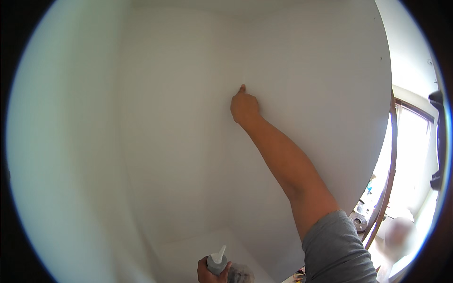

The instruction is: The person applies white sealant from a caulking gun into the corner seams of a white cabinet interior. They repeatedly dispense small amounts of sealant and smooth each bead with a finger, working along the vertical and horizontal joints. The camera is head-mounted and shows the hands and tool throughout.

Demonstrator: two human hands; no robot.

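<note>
- We hold a grey, round-topped container [216, 267] in our left hand [207, 276], low in the view and cut off by its lower edge; the fingers wrap its left side and the thumb lies along its right.
- Its pale nozzle [222, 251] tilts up and slightly to the right, out in the air.
- We reach our right hand [244, 107] far forward, folded in like a loose fist, with one digit [242, 88] stretched upward.
- That digit lies at the inner corner where the white back panel [165, 118] meets the white right panel [325, 85], well below their upper edges; whether its tip presses on the surface, we cannot tell.
- Our bare right forearm [276, 151] crosses in front of the right panel, up from a short grey sleeve [337, 250] near that panel's lower edge.
- The container is well apart from our right hand, in front of the pale lower surface [203, 246].
- Just right of our left hand we see a blurred grey shape [241, 273], too unclear to name.
- Past the right panel's curved outer edge stand a brown strip [393, 141] and a bright window [413, 137], with a dark-ringed reel [359, 222] lower down.
</note>
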